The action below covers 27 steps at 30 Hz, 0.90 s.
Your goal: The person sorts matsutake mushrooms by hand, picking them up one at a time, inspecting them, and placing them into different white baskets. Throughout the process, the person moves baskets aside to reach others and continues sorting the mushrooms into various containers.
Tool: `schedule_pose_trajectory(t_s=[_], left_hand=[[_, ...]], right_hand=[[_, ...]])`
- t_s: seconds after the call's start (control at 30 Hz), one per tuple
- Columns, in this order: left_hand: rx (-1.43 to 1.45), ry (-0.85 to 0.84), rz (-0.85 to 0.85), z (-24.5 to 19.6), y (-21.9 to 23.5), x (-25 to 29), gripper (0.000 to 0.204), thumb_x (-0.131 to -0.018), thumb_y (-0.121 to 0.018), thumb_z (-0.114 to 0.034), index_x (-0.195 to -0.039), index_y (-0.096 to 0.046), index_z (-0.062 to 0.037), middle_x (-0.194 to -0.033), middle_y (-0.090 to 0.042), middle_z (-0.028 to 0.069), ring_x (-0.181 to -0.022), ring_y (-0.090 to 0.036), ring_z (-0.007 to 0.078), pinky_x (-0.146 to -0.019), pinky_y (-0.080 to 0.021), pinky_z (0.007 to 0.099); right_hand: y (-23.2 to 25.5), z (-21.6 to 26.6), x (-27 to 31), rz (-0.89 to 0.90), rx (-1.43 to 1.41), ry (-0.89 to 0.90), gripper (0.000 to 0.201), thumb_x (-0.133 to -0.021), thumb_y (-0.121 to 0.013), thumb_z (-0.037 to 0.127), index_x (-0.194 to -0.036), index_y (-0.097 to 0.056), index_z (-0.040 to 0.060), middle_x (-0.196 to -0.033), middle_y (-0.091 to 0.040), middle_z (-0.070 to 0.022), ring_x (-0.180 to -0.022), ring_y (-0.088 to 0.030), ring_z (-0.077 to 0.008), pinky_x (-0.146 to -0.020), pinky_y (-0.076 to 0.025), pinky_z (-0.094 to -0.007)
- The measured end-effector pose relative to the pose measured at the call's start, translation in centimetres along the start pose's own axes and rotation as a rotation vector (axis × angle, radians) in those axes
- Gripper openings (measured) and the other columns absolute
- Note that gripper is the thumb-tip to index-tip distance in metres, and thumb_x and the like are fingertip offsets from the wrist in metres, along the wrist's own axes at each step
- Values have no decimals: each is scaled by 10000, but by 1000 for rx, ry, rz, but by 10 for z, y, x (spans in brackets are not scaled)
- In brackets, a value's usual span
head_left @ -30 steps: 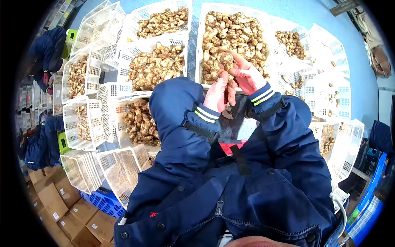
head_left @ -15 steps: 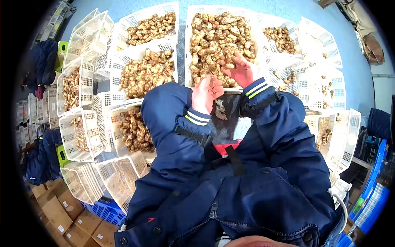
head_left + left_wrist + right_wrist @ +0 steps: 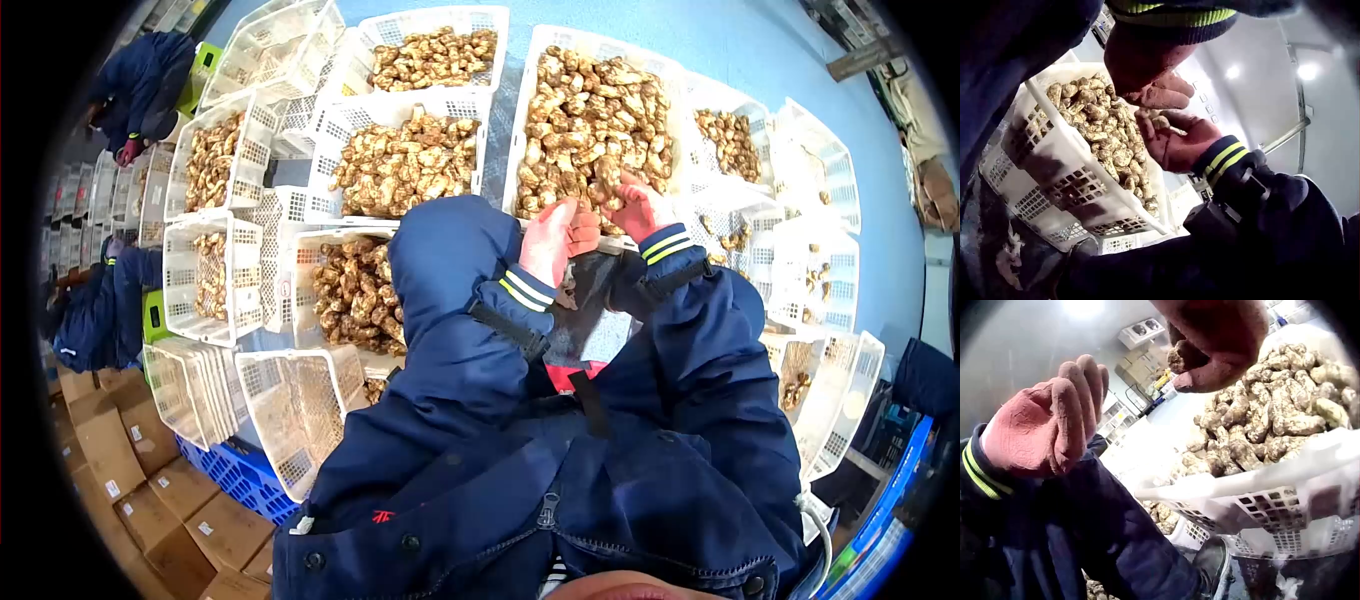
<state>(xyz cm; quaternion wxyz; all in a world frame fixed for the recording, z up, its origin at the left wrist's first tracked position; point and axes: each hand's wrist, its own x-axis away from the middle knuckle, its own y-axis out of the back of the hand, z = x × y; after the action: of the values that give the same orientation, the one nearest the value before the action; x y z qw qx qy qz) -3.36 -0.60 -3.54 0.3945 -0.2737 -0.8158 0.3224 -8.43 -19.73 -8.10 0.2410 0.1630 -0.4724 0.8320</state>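
Note:
Pink gloves cover both hands. My right hand [image 3: 640, 208] grips a brown, knobby mushroom [image 3: 608, 170] at the near side of a white crate [image 3: 690, 130] heaped with similar mushrooms [image 3: 1254, 419]. In the right wrist view, the right hand [image 3: 1225, 347] has its thumb and fingers around the dirt-covered mushroom [image 3: 1177, 357], partly hidden by the glove. Just left of it is my left hand [image 3: 553, 238], with loosely curled fingers and nothing visible in them. In the left wrist view, the left hand [image 3: 1147, 72] hangs close above the right hand [image 3: 1182, 142].
Left of the main crate stand white crates of mushrooms [image 3: 410, 160], with a darker heap [image 3: 355, 290] nearer me. Crates with fewer mushrooms [image 3: 728, 140] line the right side. Stacked crates [image 3: 190, 385], cardboard boxes [image 3: 165, 500] and another person [image 3: 145, 85] are at the left.
Both hands were together at a mushroom one second ago. They parted, with the right hand reaching into the heap; now it holds a mushroom and the hands are close again. The head view has shifted.

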Motion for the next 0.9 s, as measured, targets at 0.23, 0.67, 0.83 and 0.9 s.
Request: schedule_pose_trajectory(t_s=[0.23,0.67,0.83,0.9], left_hand=[[-2,-110,-120,-5,-5,3,242,-850,-500,-281,-927,-533,-54,-782,-598,83,-657,-573,175,-605,-472,307],[136,-285,-108,-12,-6,9,232,-872,-467,-247,-948,-528,-37,-768,-592,74,-648,-573,158,-607,-482,297],[89,-262,-150,-17,-13,10,249,-869,-474,-247,-964,-517,-22,-770,-589,78,-638,-569,155,-600,-475,282],[117,-288,-94,-16,-12,11,255,-869,-478,-239,-987,-508,-15,-772,-586,81,-645,-568,160,-606,-471,279]], right_hand=[[-143,32,-35,100,365,299,323,-857,-475,182,-1137,-451,23,-1109,-518,-124,-1021,-492,-271,-846,-409,-386],[-89,-2,-87,-225,2009,261,428,-743,-546,347,-1107,-531,123,-974,-592,-116,-880,-562,-237,-776,-438,-332],[-102,-13,-107,-253,2416,459,429,-733,-542,381,-1039,-536,81,-1006,-587,-133,-964,-549,-263,-815,-436,-370],[-102,-18,-115,-241,2398,207,377,-732,-532,351,-990,-556,77,-1058,-565,-117,-979,-539,-259,-810,-438,-379]])
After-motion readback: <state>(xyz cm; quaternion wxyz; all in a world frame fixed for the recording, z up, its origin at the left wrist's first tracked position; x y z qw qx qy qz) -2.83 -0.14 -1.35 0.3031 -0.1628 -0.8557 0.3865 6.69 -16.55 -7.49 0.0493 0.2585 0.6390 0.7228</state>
